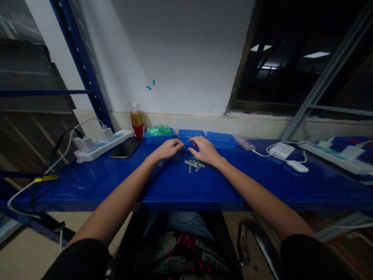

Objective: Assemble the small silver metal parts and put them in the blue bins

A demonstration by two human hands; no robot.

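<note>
My left hand point(169, 148) is above the blue table, its thumb and fingertips pressed together in a pinch. What they hold, if anything, is too small to make out. My right hand point(204, 150) faces it a short way off, thumb and fingers apart and curved, with nothing visible between them. Just below the right hand lies a small heap of short, silvery metal pieces point(195, 165). Behind the hands stand a blue bin point(190, 134) and, to its right, another blue bin point(221, 140). A third blue bin point(159, 139) at the left holds green plastic packaging point(159, 130).
A drink bottle point(137, 119) stands by the wall, with a dark phone point(126, 147) before it. A white power strip point(103, 146) lies at left and another power strip point(338, 157) at right. White chargers point(282, 150) and cables lie on the right of the table point(180, 190).
</note>
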